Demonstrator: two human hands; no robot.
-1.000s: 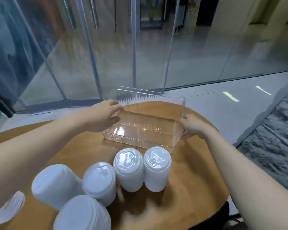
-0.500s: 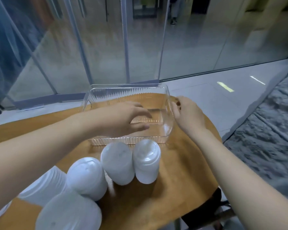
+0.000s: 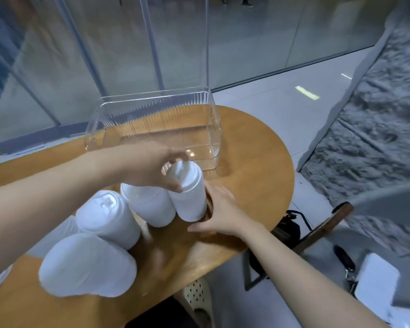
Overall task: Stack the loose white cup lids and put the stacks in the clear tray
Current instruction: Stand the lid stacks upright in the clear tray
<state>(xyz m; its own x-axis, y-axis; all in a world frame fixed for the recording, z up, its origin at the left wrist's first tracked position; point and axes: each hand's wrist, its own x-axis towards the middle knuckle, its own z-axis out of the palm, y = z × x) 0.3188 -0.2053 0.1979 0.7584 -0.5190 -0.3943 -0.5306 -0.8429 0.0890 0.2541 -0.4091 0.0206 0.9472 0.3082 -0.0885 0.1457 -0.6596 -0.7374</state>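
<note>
**Both hands on the rightmost lid stack, tray behind it**

The left hand (image 3: pixel 152 169) reaches across from the left, thumb and fingers curled round the top of the rightmost lid stack (image 3: pixel 187 192), gripping it near its upper rim. The right hand (image 3: pixel 219 209) lies flat against that stack's lower right side, fingers straight, thumb pointing left along the table (image 3: pixel 253 162); it presses, does not wrap.

The stack looks tilted, top leaning away from the person, base near the right palm. It touches a second stack (image 3: pixel 149 204) on its left. Further left and nearer: a third stack (image 3: pixel 107 218), then a big blurred one (image 3: pixel 85 266) at the table's near edge. One more white shape behind these, partly hidden; can't tell its form.

The clear tray (image 3: pixel 152 107) sits at the far side of the round wooden table, upright, nothing visible inside. Held stack is just in front of its near wall; can't tell if touching.

Glass wall behind. Grey floor and a slipper (image 3: pixel 198 297) below the table edge.
</note>
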